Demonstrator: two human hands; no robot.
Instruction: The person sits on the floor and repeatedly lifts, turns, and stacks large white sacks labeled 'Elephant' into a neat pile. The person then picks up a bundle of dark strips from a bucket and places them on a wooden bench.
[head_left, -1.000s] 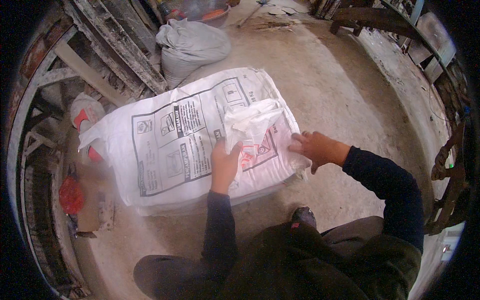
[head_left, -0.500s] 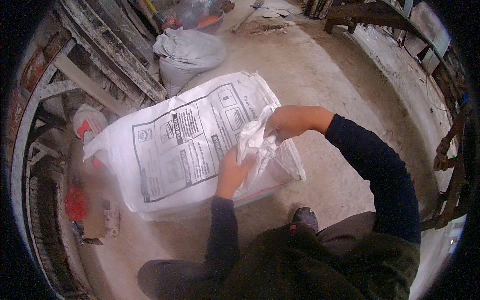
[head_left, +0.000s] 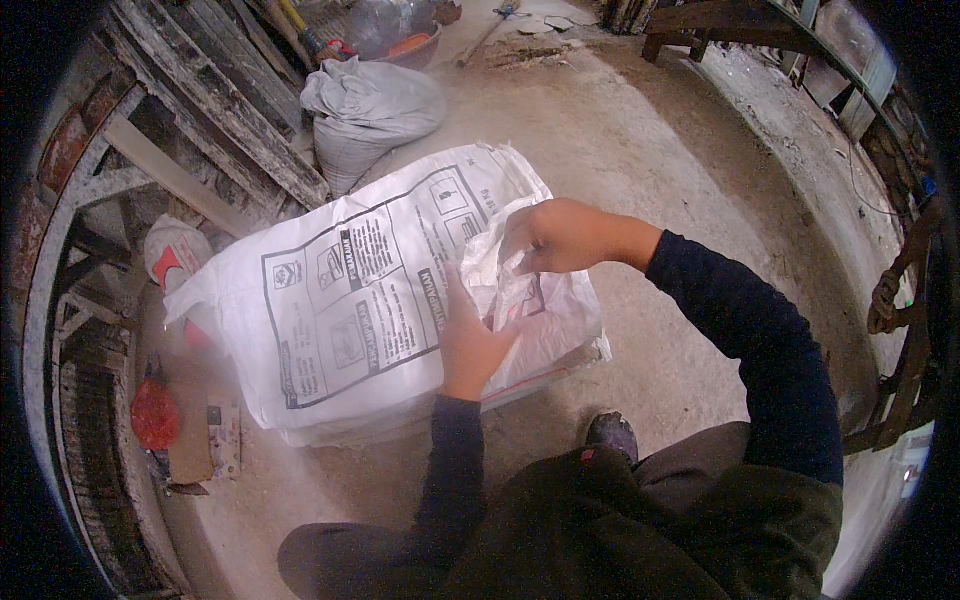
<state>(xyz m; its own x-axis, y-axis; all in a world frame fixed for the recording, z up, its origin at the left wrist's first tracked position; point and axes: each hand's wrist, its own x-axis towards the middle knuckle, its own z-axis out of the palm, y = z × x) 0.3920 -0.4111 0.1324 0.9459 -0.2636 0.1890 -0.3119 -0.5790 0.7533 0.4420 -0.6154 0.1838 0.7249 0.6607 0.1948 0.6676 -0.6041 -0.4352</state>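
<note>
A large white woven sack [head_left: 390, 250] with dark printed panels lies flat on the floor before me. Crumpled white plastic [head_left: 490, 268] is bunched over its right part. My right hand [head_left: 568, 236] pinches the upper edge of this plastic, fingers bent inward and partly hidden. My left hand [head_left: 476, 340] grips its lower left side, with the thumb spread to the right and the fingers pointing away from me. Where the plastic ends and the sack begins, I cannot tell.
Beyond the big sack stands a tied, filled grey sack [head_left: 370, 115]. Wooden boards [head_left: 215, 95] lean at the left, near a metal frame [head_left: 85, 185]. A red bag [head_left: 155, 412] and cardboard [head_left: 190, 450] lie lower left. My shoe [head_left: 612, 436] is close to the big sack.
My right hand has shifted slightly left with the plastic. The left hand has spread its thumb, and the bunched plastic has become flatter and lower between the hands.
</note>
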